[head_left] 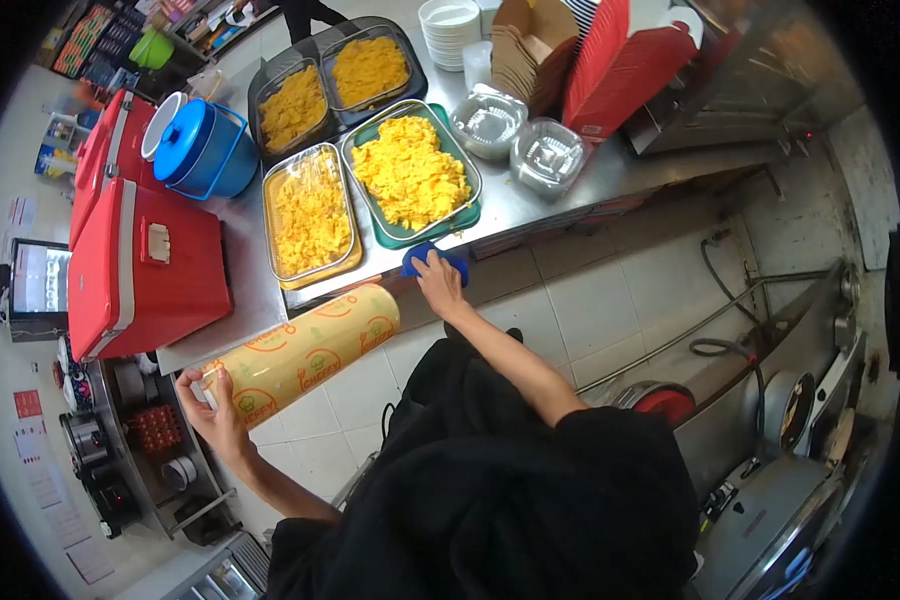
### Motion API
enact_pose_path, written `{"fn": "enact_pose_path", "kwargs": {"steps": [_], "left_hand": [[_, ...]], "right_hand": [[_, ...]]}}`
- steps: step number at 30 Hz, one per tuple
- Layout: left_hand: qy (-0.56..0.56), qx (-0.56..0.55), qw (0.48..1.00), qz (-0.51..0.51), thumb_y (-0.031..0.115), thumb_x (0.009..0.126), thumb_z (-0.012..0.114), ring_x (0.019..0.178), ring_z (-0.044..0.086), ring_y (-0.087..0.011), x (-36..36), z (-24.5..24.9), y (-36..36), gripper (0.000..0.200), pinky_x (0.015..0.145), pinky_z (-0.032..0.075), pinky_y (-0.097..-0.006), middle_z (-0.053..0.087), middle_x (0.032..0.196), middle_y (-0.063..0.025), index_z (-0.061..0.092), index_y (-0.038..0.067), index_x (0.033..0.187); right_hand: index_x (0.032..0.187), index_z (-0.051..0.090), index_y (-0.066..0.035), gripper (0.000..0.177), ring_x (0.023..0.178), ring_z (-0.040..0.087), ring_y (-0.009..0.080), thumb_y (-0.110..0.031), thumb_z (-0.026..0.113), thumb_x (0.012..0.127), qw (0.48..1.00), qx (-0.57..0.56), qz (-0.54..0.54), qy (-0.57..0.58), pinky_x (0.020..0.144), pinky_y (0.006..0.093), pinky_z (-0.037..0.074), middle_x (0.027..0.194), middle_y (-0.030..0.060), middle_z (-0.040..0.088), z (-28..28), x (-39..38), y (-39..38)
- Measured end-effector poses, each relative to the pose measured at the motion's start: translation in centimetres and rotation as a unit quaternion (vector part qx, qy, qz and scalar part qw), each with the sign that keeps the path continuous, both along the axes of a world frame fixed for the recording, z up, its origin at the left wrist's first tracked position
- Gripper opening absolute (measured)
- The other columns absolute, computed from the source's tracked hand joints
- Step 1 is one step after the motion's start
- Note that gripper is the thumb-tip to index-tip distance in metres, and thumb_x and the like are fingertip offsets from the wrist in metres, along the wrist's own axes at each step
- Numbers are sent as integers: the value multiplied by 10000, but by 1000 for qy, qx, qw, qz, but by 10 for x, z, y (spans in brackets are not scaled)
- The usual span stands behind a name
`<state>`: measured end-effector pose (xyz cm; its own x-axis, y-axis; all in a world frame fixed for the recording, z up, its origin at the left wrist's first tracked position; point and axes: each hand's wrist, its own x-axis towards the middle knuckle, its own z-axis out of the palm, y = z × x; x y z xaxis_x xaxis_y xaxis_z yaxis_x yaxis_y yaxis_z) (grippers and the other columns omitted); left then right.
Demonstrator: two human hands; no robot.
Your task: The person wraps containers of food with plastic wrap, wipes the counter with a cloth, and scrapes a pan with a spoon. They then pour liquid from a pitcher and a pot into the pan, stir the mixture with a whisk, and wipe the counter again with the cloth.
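My left hand (216,412) grips the near end of a large roll of printed plastic wrap (305,352), held slantwise in front of the counter edge. My right hand (438,284) is closed on a bunched blue cloth (454,264) at the counter's edge. Just beyond the cloth, a glass tray of scrambled eggs (410,172) rests on a green tray (394,240). To its left is a second tray of scrambled eggs (312,215), with a shiny surface that looks like film over it.
Behind are two trays of darker yellow food (370,70). Red cooler boxes (150,260) and a blue water jug (202,150) stand left. Clear plastic containers (548,158), brown paper boxes (530,50) and red cartons (625,75) sit right. A sink with a hose (760,390) lies behind.
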<state>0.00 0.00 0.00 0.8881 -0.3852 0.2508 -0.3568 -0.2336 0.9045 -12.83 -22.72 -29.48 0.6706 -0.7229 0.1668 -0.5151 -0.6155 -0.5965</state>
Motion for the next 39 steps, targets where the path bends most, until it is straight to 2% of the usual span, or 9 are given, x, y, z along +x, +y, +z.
{"fn": "enact_pose_path", "kwargs": {"steps": [9, 13, 16, 21, 25, 31, 34, 37, 39], "left_hand": [[-4, 17, 999, 49, 66, 786, 563, 720, 450, -78, 24, -6, 3, 214, 640, 397, -187, 458, 784, -41, 360, 77, 853], [7, 2, 999, 38, 70, 787, 565, 707, 451, -83, 40, -17, 2, 215, 629, 404, -195, 453, 780, -41, 358, 78, 848], [32, -8, 998, 53, 77, 786, 570, 679, 458, -94, 42, -22, -5, 221, 602, 415, -211, 453, 779, -50, 357, 78, 842], [35, -3, 999, 38, 75, 784, 570, 697, 461, -101, 46, -27, -14, 228, 622, 415, -212, 462, 782, -55, 350, 83, 843], [52, 2, 998, 18, 75, 786, 568, 708, 458, -104, 47, -25, -22, 231, 639, 406, -212, 462, 783, -57, 344, 87, 843], [34, 21, 999, 2, 64, 789, 565, 720, 455, -101, 52, -26, -31, 237, 639, 406, -212, 467, 801, -54, 337, 89, 845], [67, 12, 998, 7, 64, 791, 563, 721, 453, -97, 46, -23, -34, 232, 634, 402, -204, 469, 805, -55, 338, 91, 843], [55, 2, 998, 2, 65, 787, 568, 723, 447, -93, 44, -21, -35, 236, 628, 401, -199, 457, 794, -50, 339, 94, 835], [52, 13, 998, 21, 65, 781, 573, 713, 431, -84, 43, -20, -36, 228, 635, 389, -194, 429, 776, -31, 351, 84, 832]], "right_hand": [[1023, 541, -153, 242, 681, 564, 330, -171, 448, 800, 969, 17, -232, 80, 567, 426, 458, 850, 137, 470, -9, -38, -60], [979, 543, -92, 234, 717, 570, 322, -240, 493, 805, 889, 0, -428, 162, 624, 431, 454, 839, 169, 516, 5, -110, -125], [935, 508, -14, 277, 781, 550, 375, -259, 498, 805, 912, 81, -395, 79, 664, 441, 429, 775, 206, 574, 39, -149, -144], [944, 442, -25, 219, 851, 504, 348, -123, 512, 762, 933, -26, -318, -164, 725, 419, 404, 895, 183, 516, 66, -73, -120], [936, 495, -12, 234, 898, 467, 306, 25, 477, 705, 968, -29, -248, -31, 746, 386, 400, 947, 150, 456, 20, -17, -140], [904, 533, -31, 175, 741, 560, 340, -88, 484, 746, 944, 22, -321, 76, 643, 422, 458, 948, 159, 484, 12, -48, -144], [932, 555, -18, 233, 841, 529, 330, -86, 499, 716, 910, 5, -408, 75, 715, 409, 441, 936, 173, 478, 18, -107, -133], [867, 605, 2, 276, 842, 535, 345, -192, 592, 671, 864, 5, -500, 58, 750, 410, 414, 863, 223, 566, -42, -218, -144], [852, 603, 15, 407, 831, 542, 354, -355, 582, 685, 810, 151, -484, 293, 745, 406, 420, 845, 207, 581, -20, -316, -128]]}}
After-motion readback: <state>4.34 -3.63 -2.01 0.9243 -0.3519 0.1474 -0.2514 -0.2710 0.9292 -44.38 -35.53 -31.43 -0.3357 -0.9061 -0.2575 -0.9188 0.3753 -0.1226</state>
